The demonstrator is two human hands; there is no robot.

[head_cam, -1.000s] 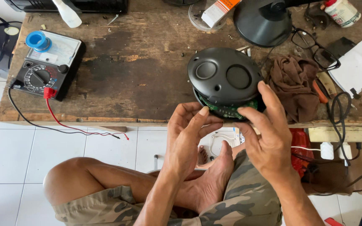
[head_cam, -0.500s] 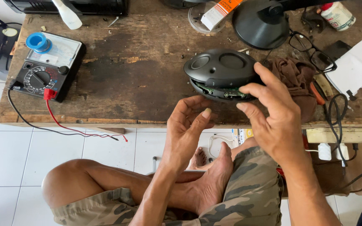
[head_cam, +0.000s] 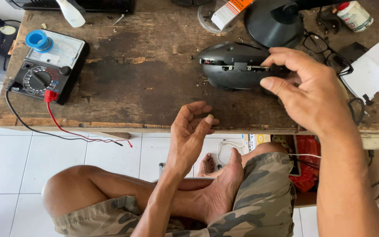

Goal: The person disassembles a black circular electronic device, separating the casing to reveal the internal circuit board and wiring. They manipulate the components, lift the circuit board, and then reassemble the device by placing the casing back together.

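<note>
The right hand (head_cam: 305, 94) holds a black oval device (head_cam: 233, 70) with its fingers and thumb closed on the right end of the casing, and the device rests tilted on its side on the wooden worktop (head_cam: 145, 92), toward the right part and a little behind the front edge. The seam between the two shells is visible, with small clips along it. The left hand (head_cam: 191, 129) is free, fingers loosely spread and curled, holding nothing, hovering just over the front edge of the worktop. At the left edge lies an analog multimeter (head_cam: 44, 72) with a blue roll (head_cam: 38, 40) on it, and its red lead (head_cam: 80, 134) hangs down over the front edge. Behind the device stand a black lamp base (head_cam: 273, 24) and eyeglasses (head_cam: 325, 50). I think the risk here is that only one hand supports the device, so it could roll or slip toward the front edge and fall. If the shells are already loose, they may also open suddenly and small parts could drop on the floor.
</note>
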